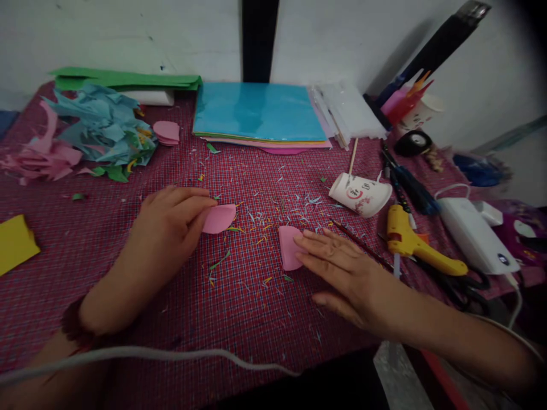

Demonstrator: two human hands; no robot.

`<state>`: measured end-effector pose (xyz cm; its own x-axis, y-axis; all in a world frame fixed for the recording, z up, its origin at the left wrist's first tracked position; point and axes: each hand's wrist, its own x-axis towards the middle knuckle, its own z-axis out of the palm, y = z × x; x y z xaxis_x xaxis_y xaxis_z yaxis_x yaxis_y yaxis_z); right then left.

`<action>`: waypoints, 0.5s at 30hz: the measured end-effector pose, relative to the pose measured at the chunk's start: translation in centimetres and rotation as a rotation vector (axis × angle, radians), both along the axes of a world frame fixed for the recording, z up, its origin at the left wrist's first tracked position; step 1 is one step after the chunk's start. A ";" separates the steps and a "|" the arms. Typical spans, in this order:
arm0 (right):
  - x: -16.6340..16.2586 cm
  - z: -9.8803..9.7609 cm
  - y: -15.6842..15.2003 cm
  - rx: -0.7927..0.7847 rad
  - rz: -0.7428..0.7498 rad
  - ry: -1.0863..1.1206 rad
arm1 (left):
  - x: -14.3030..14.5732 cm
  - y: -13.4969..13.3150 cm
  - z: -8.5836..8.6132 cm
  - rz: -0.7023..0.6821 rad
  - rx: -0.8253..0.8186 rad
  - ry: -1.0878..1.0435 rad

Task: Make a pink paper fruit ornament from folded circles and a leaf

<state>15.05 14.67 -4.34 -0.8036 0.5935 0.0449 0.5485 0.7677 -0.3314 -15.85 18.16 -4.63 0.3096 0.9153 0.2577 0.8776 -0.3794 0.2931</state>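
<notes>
My left hand [171,228] pinches a rounded pink paper petal [220,218] by its left edge, just above the red checked tablecloth [239,296]. My right hand [342,267] lies flat with fingers stretched out, its fingertips pressing on a second pink paper petal [288,246] on the cloth. The two petals lie about a hand's width apart. Small paper trimmings are scattered around both hands.
A yellow glue gun [416,242], a tipped white paper cup [361,195], scissors and a white box lie to the right. Coloured paper sheets [258,111] are stacked at the back, with paper scraps [98,131] and a pile of petals [167,132] at the back left. A white cord [171,354] crosses the front.
</notes>
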 end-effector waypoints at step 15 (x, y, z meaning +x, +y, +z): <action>-4.1 2.2 -0.6 -1.158 -0.421 0.885 | 8.7 -5.8 4.3 -0.115 -0.266 -0.685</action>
<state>10.93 14.10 -2.18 -0.5363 0.8119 -0.2307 -0.0382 -0.2964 -0.9543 -7.15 12.32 -0.28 0.2564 0.9452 0.2019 0.4240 -0.2978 0.8553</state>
